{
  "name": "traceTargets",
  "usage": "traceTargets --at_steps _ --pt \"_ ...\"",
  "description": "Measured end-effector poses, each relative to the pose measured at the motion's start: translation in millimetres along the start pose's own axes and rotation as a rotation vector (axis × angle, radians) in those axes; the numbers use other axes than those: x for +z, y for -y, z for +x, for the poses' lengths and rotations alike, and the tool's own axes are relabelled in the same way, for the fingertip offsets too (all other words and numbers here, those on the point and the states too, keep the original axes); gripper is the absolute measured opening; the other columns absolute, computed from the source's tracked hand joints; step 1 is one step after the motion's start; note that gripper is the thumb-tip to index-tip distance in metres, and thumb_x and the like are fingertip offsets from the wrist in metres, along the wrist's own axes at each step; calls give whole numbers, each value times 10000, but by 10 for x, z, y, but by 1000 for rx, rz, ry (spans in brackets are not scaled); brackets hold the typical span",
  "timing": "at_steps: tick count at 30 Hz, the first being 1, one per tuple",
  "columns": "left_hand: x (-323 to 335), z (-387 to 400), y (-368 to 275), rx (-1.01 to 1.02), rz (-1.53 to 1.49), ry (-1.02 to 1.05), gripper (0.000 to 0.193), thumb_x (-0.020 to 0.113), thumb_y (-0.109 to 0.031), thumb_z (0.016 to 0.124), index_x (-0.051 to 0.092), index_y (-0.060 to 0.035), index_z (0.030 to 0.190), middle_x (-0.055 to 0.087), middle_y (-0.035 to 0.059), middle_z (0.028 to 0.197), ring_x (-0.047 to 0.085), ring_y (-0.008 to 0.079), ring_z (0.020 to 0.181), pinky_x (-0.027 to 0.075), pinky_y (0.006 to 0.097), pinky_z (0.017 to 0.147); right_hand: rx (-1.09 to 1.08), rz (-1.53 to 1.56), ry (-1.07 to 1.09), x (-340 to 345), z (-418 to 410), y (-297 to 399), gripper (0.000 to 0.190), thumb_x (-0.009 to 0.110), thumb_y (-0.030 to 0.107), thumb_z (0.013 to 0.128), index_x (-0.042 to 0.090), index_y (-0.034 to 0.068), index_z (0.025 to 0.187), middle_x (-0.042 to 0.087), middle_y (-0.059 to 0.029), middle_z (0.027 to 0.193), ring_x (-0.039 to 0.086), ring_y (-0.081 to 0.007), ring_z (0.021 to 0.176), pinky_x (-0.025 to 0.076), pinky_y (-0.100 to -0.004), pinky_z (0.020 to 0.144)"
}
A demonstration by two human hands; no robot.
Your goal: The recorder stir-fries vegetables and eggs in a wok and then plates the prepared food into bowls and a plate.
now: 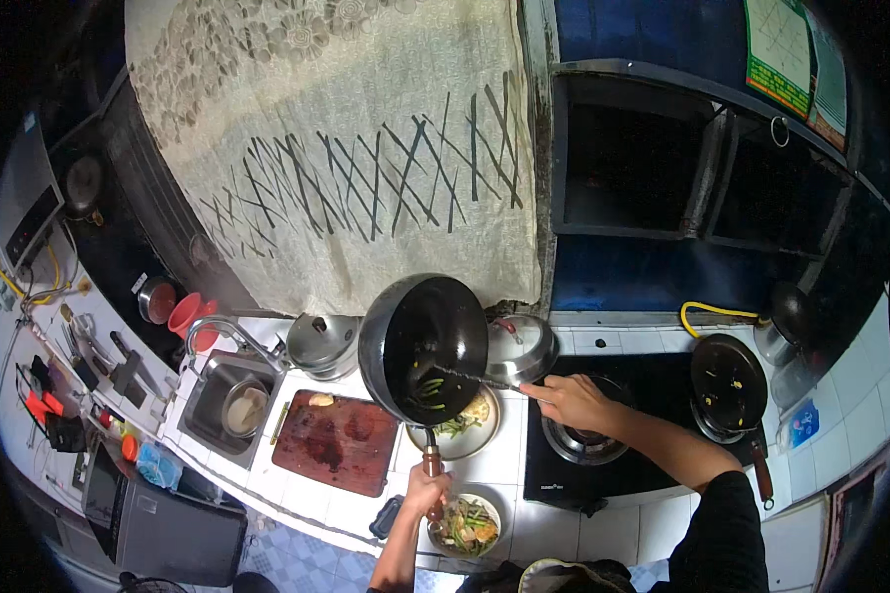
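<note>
My left hand (428, 489) grips the wooden handle of a dark wok (424, 348), which is tilted up over the counter. A few green vegetable pieces (432, 393) lie in the wok. My right hand (564, 399) holds a long metal utensil (482, 379) whose far end reaches into the wok; its tip is hard to make out. Partly hidden under the wok is a plate (492, 437) with green vegetables and a pale yellow food. A bowl (436, 547) of green vegetables with pieces of other food stands beside my left hand, near the counter's front edge.
Left of the wok lie a reddish cutting board (334, 445) and a sink (230, 374) holding a metal bowl. Lidded pots (323, 345) stand behind. At right, a black gas stove (638, 474) carries a frying pan (728, 382) with its handle towards the front. A cloth curtain (386, 222) hangs behind the counter.
</note>
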State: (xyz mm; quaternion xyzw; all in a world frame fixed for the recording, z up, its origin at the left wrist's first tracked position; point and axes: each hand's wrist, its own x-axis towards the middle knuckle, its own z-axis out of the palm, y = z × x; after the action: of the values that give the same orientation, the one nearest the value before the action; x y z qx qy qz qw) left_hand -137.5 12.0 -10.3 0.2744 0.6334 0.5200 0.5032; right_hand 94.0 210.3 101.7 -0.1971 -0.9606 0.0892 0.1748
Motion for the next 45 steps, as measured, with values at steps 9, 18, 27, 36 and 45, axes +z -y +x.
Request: traceTargets --at_steps 9,18,27,36,45 --pt "-111 392 238 155 239 -161 128 565 -24 696 438 -29 700 460 34 514 443 121 378 354 284 352 -121 -397 297 -160 192 -246 432 547 141 749 490 143 1177 560 -127 790 595 -245 613 483 -335 529" --pt "-267 555 401 212 353 -285 127 589 -29 659 475 -2 709 490 56 563 471 142 513 404 295 503 -24 -412 226 -446 251 -188 337 493 123 776 510 125 1113 564 -134 790 598 -295 631 491 -395 553" --pt "-131 521 356 247 363 -276 141 602 -39 672 477 0 723 501 69 549 480 145 417 392 302 422 37 -238 108 -77 603 -119 366 499 49 713 578 66 1070 586 -173 722 599 -304 610 483 -391 539" --pt "-237 696 524 266 363 -318 140 602 -31 660 503 10 749 524 74 579 485 141 513 410 295 511 -25 20 272 -370 477 -179 427 481 22 643 596 74 1051 602 -215 815 598 -327 721 479 -398 692" --pt "-232 570 444 257 372 -319 128 596 -26 674 510 10 762 529 75 577 493 139 496 417 298 488 119 14 353 -797 229 -41 389 514 62 673 592 77 1054 602 -192 783 585 -321 765 451 -406 719"
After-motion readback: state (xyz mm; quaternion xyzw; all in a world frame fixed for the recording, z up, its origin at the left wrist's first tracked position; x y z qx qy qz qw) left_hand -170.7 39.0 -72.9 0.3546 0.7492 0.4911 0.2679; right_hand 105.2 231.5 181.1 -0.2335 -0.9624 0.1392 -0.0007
